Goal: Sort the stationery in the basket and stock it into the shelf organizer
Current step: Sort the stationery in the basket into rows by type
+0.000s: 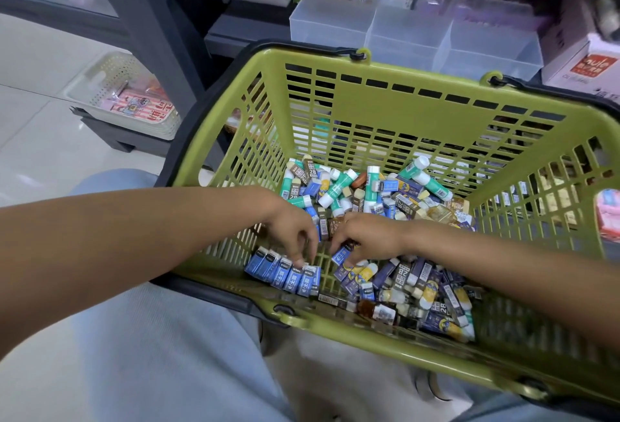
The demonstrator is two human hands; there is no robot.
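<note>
Basket (385,65): showing olive green, slotted grid walls, black handles (208,290).
Row of erasers (285,272): showing blue sleeves with white print.
Glue sticks (339,186): showing teal-green bodies with white caps.
Loose eraser pile (426,287): mixing dark purple, yellow, brown and white wrappers.
Organizer bins (416,28): showing clear, frosted plastic.
Floor crate (110,82): showing off-white lattice, pink striped packs inside.

A single wide-angle head camera looks forward and steeply down from just above the person's lap, close over the green basket (379,62) that fills most of the frame. Its upper edge takes in the clear shelf organizer (416,32) just behind the basket, and the left side shows tiled floor (43,112).
</note>
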